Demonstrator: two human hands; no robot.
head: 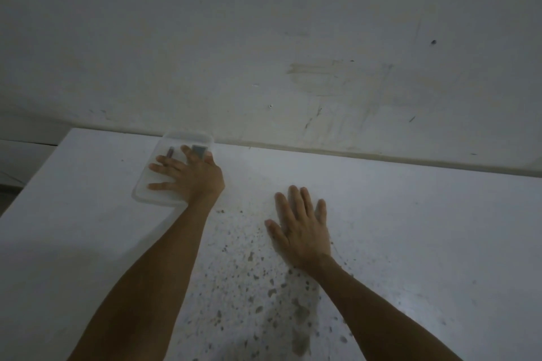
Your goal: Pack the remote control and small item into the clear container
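A clear plastic container (152, 193) with its lid on lies on the white speckled counter (381, 214), near the back wall. My left hand (190, 177) rests flat on top of the lid with the fingers spread. Through the clear plastic I see a small dark stick-like item (169, 152) and a grey rectangular object (199, 150), partly hidden by my fingers. My right hand (300, 226) lies flat and open on the counter, to the right of the container and apart from it, holding nothing.
The counter's left edge (35, 184) drops off just left of the container. A stained white wall (293, 53) rises directly behind the counter. Dark specks are scattered over the counter between my forearms.
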